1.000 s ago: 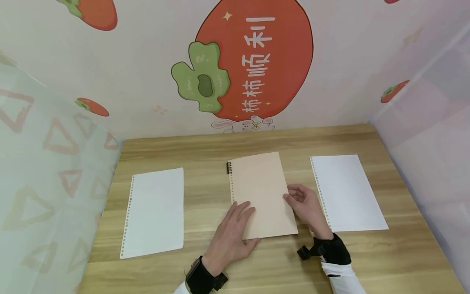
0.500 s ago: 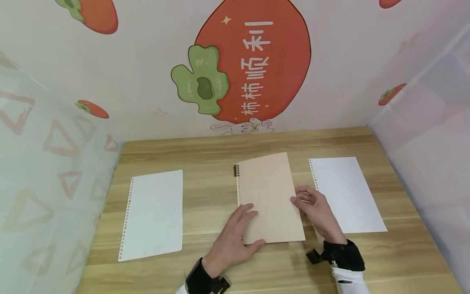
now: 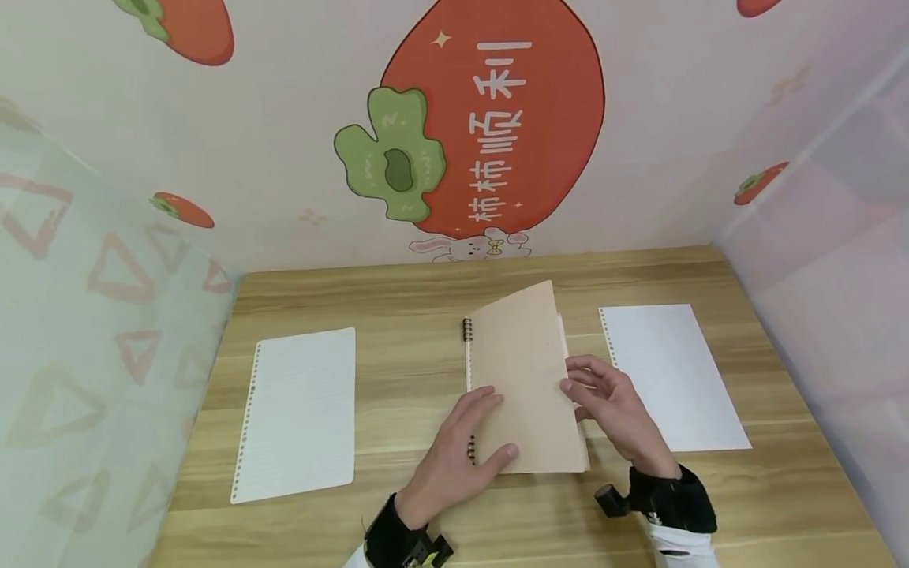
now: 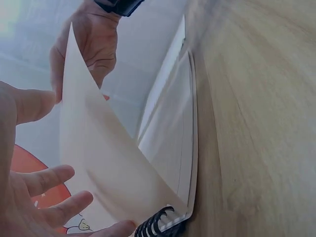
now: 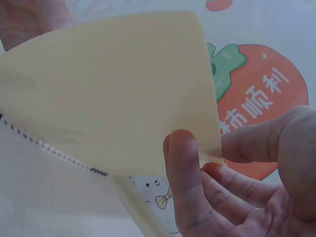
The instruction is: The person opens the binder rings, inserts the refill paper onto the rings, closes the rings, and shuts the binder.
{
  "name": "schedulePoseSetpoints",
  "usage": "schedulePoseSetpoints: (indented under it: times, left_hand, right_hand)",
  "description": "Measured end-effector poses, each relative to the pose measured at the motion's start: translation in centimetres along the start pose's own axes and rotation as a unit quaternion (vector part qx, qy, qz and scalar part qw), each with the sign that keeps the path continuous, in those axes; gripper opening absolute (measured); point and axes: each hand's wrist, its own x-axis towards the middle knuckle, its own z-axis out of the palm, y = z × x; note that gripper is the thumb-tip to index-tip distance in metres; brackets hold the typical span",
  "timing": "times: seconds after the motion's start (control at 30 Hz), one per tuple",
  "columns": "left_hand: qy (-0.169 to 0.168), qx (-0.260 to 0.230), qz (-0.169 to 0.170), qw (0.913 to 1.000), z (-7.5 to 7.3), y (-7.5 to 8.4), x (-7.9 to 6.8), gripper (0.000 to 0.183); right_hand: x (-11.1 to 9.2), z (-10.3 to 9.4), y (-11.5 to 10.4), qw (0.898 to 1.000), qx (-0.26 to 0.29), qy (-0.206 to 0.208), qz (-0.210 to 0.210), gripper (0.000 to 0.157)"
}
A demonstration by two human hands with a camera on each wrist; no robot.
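Observation:
A spiral notebook with a plain tan cover (image 3: 521, 371) lies mid-table, its black coil (image 3: 467, 330) along the left side. My right hand (image 3: 614, 410) pinches the cover's right edge between thumb and fingers; the right wrist view shows this grip on the raised cover (image 5: 108, 89). Bent upward, the cover stands off the white pages (image 4: 173, 128) in the left wrist view. My left hand (image 3: 454, 454), fingers spread, lies over the lower left of the notebook by the coil and hides part of it.
To the left lies a loose white punched sheet (image 3: 298, 414), faintly ruled. Another loose sheet (image 3: 675, 379) lies to the right, behind my right hand. A patterned wall (image 3: 284, 158) rises at the back of the wooden table (image 3: 398, 331), with side walls left and right.
The notebook has shifted slightly right along with both hands. My right hand has lifted the cover's right edge, and page edges now show beneath it.

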Motion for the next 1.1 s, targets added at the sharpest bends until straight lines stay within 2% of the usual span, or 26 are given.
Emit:
schedulePoseSetpoints:
  times: [0.13,0.3,0.4,0.53,0.7,0.83,1.0,1.1]
  left_hand:
    - [-0.005,-0.022,-0.002,0.9997,0.1,0.2,0.1,0.066]
    - [-0.009,-0.073,-0.014,0.9972,0.2,0.3,-0.2,0.062]
    - [-0.010,-0.116,-0.017,0.9931,0.2,0.2,0.1,0.058]
    - [-0.016,-0.182,-0.031,0.9827,-0.3,0.3,0.6,0.059]
    - [-0.038,-0.263,-0.054,0.9624,-2.1,0.9,1.4,0.064]
    - [-0.049,-0.300,-0.063,0.9506,-4.0,1.4,1.9,0.064]
    - [-0.063,-0.330,-0.078,0.9386,-6.1,1.6,2.3,0.062]
    - [-0.063,-0.330,-0.091,0.9376,-7.2,1.7,2.4,0.061]
  right_hand:
    - [-0.4,0.4,-0.7,1.000,0.007,-0.007,-0.011,0.047]
    - [-0.5,1.2,-1.4,0.999,0.014,-0.029,-0.028,0.043]
    - [-0.3,1.8,-1.9,0.998,0.010,-0.043,-0.038,0.042]
    - [0.2,2.8,-2.6,0.996,0.007,-0.069,-0.054,0.046]
    - [0.4,4.6,-3.2,0.989,0.052,-0.098,-0.101,0.048]
    - [0.4,6.0,-3.6,0.978,0.083,-0.132,-0.141,0.050]
    - [0.4,7.3,-3.7,0.965,0.087,-0.174,-0.174,0.055]
    - [0.5,7.9,-3.7,0.958,0.086,-0.197,-0.187,0.058]
